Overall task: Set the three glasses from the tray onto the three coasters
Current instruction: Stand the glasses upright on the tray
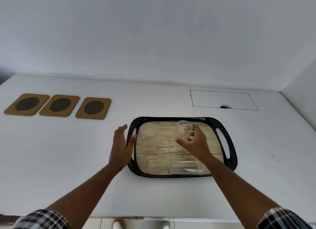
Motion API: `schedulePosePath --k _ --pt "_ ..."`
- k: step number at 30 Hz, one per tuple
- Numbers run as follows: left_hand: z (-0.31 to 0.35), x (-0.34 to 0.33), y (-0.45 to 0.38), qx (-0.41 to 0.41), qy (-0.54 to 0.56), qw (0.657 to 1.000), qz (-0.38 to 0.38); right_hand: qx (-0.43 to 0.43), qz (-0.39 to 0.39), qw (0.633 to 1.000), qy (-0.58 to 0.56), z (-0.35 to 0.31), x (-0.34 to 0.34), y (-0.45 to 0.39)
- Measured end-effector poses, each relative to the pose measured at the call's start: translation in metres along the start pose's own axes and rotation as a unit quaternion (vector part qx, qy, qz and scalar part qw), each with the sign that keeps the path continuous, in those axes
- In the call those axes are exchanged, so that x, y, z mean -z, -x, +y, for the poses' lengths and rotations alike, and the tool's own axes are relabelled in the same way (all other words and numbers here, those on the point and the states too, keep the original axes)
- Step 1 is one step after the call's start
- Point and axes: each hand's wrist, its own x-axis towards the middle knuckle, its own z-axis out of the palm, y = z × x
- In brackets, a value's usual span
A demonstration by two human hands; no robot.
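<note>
Checked sleeves [42,219] at the bottom edge, both bare forearms reaching up over the white counter [68,151]. Nearest glass [187,167] sits at the front edge of the black tray [234,153], untouched, very clear and hard to outline. Right hand [196,143] is curled round the back-right glass [185,128], thumb on the near side, fingers wrapped behind it; looks clamped on, though whether the base has left the tray can't be told. Back-left glass [148,130] stands free near the tray's left handle slot. Left hand [122,143] is spread flat and holds nothing, with its palm against the tray's left rim, apparently steadying it.

All three glasses are on the tray. Three tan coasters [93,108] with dark mesh circles lie in a row, well apart to the left, all bare.

Step in hand, as I judge: picking the first glass. Next move calls for a straight lift over the rim, a long carry left across the counter, and setting it down upright, centred on a mesh circle. Smooth glass, so keep the grip firm.
</note>
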Motion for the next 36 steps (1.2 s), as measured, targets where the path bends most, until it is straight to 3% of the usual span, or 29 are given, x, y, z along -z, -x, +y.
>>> schedulePosePath --k 4,7,16,36 --pt "-0.032 0.01 0.014 0.062 -0.086 0.994 0.017 0.002 -0.005 1.0 0.009 0.0 0.0 0.0" --pt "-0.053 0.015 0.025 0.075 -0.159 0.984 -0.032 0.005 -0.009 1.0 0.01 0.0 0.001 0.0" --pt "-0.068 0.021 0.036 -0.025 -0.333 0.933 -0.131 0.009 -0.008 1.0 0.017 0.003 0.001 0.003" --pt "-0.063 0.02 0.039 -0.017 -0.359 0.924 -0.13 -0.009 -0.015 1.0 0.019 0.005 -0.002 0.004"
